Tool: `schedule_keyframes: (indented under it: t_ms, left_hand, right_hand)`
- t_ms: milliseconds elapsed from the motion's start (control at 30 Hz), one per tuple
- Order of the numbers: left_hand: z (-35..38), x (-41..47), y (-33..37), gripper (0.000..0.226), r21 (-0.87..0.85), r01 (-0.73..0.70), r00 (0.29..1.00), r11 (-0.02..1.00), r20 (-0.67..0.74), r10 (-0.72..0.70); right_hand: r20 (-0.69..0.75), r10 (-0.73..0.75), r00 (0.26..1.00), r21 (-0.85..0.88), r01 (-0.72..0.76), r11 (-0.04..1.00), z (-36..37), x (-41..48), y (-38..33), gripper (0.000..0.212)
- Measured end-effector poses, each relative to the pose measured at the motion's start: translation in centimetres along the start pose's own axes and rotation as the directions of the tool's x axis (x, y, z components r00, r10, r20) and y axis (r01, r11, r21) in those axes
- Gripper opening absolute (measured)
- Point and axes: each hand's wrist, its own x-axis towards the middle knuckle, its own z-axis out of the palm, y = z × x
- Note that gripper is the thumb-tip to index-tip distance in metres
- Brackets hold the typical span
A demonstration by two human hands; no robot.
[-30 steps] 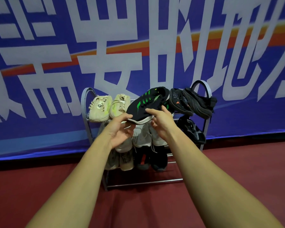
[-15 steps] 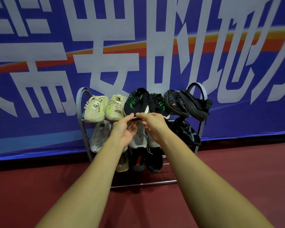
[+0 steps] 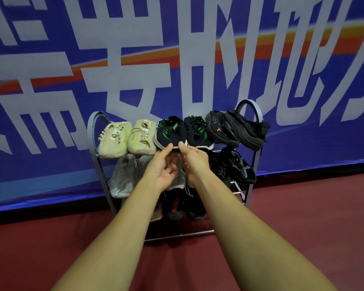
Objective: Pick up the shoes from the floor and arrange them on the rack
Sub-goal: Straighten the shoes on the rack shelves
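The left hand's fingers point(image 3: 169, 147) lie loose and released, one tip touching the white sole edge of the black-and-green shoe point(image 3: 170, 131). The right hand's fingers point(image 3: 182, 146) meet that same edge just beside them, though I cannot tell whether they pinch it or only touch it (the back of the hand hides most of them). The left hand point(image 3: 162, 173) is turned palm up; the right hand point(image 3: 194, 162) is close beside it, and both forearms reach in from below. The shoe sits toe up on the top shelf of the rack point(image 3: 93, 131), touching its mate point(image 3: 195, 131) on the right. To the left is a beige pair point(image 3: 114, 139); to the right a dark pair with orange marks point(image 3: 221, 128). On the shelf below are a grey shoe point(image 3: 122, 177) and a black mesh shoe point(image 3: 237, 166), with dark shoes point(image 3: 174, 206) lower still. The rack stands on a red floor point(image 3: 303, 227) against a blue banner point(image 3: 177, 59) with large white characters.
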Motion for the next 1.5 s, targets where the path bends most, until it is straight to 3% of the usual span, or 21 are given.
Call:
schedule_keyframes:
  t_ms: [267, 500, 767, 900, 1033, 1200, 1500]
  left_hand:
    - [-0.1, 0.8, -0.1, 0.049, 0.005, -0.015, 1.0, 1.0, -0.017, 0.015]
    - [0.7, 0.1, -0.5, 0.024, 0.049, 0.0, 1.0, 0.999, -0.019, 0.001]
    - [4.2, -0.8, -2.9, 0.027, 0.281, 0.006, 0.995, 0.96, 0.098, -0.035]
    - [6.0, -0.9, -4.3, 0.021, 0.429, -0.082, 0.99, 0.9, 0.136, 0.025]
    - [6.9, -0.6, -4.8, 0.015, 0.605, -0.21, 0.974, 0.768, 0.2, 0.109]
    - [7.3, -0.1, -5.5, 0.022, 0.697, -0.264, 0.963, 0.666, 0.233, 0.138]
    - [7.5, 0.2, -6.2, 0.025, 0.721, -0.264, 0.964, 0.641, 0.225, 0.144]
  right_hand:
    - [0.009, 0.076, 0.997, -0.023, -0.076, 0.997, -0.1, -0.1, 0.0, 0.026]
    - [-0.055, 0.101, 0.993, -0.17, -0.109, 0.979, -3.4, -0.8, -2.1, 0.028]
    - [-0.188, 0.027, 0.982, -0.146, -0.055, 0.988, -8.8, -1.3, -5.3, 0.028]
    - [-0.286, -0.022, 0.958, -0.121, -0.013, 0.993, -12.1, -1.0, -7.4, 0.027]
    - [-0.312, -0.01, 0.95, -0.138, -0.035, 0.99, -15.3, 0.0, -8.6, 0.031]
    - [-0.224, 0.04, 0.974, -0.083, -0.06, 0.995, -16.6, 1.1, -8.5, 0.061]
    - [-0.234, 0.085, 0.968, 0.233, -0.029, 0.972, -16.0, 2.4, -9.0, 0.022]
